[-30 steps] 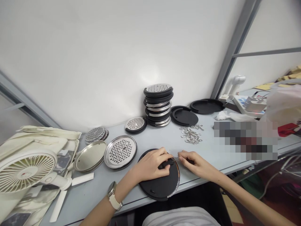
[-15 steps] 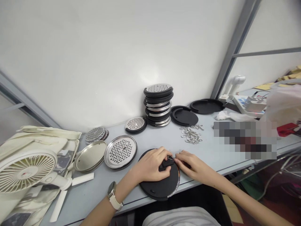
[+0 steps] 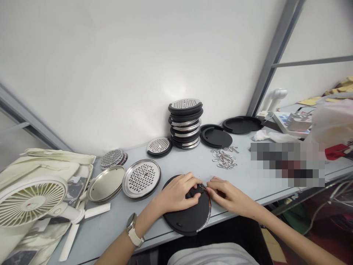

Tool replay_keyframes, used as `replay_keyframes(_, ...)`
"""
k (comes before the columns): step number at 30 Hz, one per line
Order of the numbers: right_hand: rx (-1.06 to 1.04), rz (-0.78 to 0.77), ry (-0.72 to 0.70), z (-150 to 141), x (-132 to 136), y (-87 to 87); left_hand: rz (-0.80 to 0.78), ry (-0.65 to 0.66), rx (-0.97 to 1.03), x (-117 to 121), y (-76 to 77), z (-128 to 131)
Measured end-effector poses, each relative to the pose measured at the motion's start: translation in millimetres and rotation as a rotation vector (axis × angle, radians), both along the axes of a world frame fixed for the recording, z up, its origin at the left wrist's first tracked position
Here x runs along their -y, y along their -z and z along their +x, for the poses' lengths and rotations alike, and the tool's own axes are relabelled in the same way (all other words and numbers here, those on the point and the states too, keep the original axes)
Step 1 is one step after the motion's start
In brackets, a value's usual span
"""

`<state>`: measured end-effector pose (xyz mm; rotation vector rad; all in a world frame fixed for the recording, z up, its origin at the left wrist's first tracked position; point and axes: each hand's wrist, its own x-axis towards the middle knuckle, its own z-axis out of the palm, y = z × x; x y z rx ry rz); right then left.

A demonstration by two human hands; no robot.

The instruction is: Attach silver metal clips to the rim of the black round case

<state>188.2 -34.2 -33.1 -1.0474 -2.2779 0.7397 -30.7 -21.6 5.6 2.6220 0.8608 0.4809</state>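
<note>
A round black disc (image 3: 184, 222) with a shiny strip along its right rim lies at the table's front edge. My left hand (image 3: 180, 192) rests over its upper part, thumb and fingers closed around a small black block (image 3: 193, 191); fingers hide most of it. Just right of the disc, my right hand (image 3: 224, 193) pinches a thin metal wire clip (image 3: 203, 186), whose looped end reaches the block. Whether the clip passes into the block I cannot tell. Behind my right hand is a loose pile of similar wire clips (image 3: 224, 159).
Perforated metal discs (image 3: 142, 178) and plain metal lids (image 3: 107, 183) lie to the left. A tall stack of discs (image 3: 185, 123) stands against the wall, beside black round trays (image 3: 217, 137). A white fan (image 3: 30, 202) sits on bags at left; a plastic bag (image 3: 335, 121) is at right.
My right hand has moved slightly left, bringing the wire clip up to the black block; the clip tilted up, then lowered. My left hand has stayed on the block and disc.
</note>
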Motion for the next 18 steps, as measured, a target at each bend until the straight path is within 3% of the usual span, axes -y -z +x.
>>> replay_keyframes(9, -0.114, -0.127, 0.044, 5.2, -4.6, 2.7, -0.004, 0.015, 0.017, -1.5, 2.8, -0.5)
replay_keyframes(18, 0.037, 0.094, 0.002, -1.9, -1.8, 5.6, -0.045, -0.014, 0.040, -1.7, 1.2, -1.0)
